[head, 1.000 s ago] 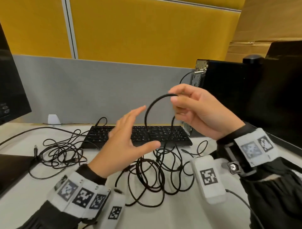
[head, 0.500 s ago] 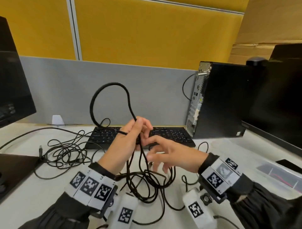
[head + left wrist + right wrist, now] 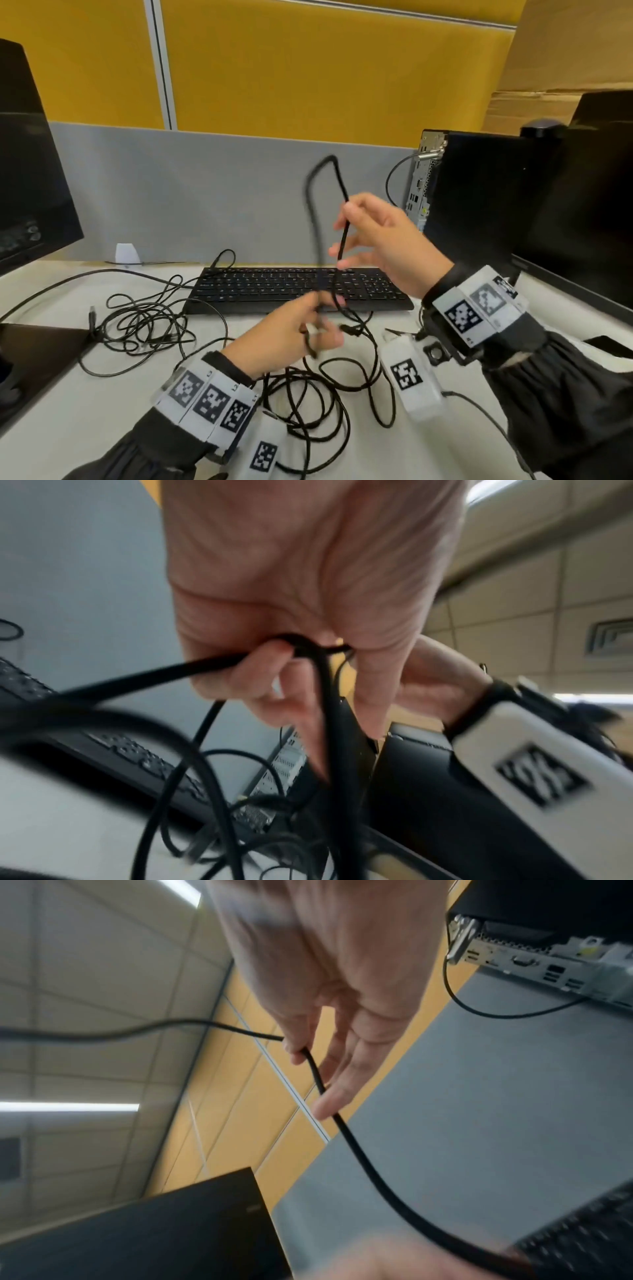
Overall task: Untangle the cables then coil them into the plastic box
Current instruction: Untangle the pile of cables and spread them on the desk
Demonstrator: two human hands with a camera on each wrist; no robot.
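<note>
Since half a second ago: right hand (image 3: 383,246) risen from low beside the left to well above the keyboard (image 3: 294,289), carrying the cable's loop up and rightward; loop narrower, taller, blurred with motion. Left hand (image 3: 291,337) about where it was, near edge of keyboard.

Right hand: thumb and forefinger pinching the black cable (image 3: 343,222) just below the loop's top; other fingers (image 3: 330,1100) relaxed and nearly straight, cable running down past them. Same pinch plain in right wrist view (image 3: 301,1049).

Left hand: fingers curled round the same cable lower down, holding it where strands cross. Left wrist view (image 3: 298,647) shows cable bent through the curled fingers, strands dropping from there toward the table (image 3: 102,411).

Cable loop arched between the hands, above the left and left of the right. Rest of that cable hanging from left hand into a loose tangle (image 3: 325,394) on near table, between the two wrists.

Second tangle of thinner cables (image 3: 144,322) lying on table to the left, well apart from both hands, beside keyboard's left end.

Computer tower (image 3: 479,205) far right; monitor (image 3: 30,192) far left. Plastic box not identifiable.
</note>
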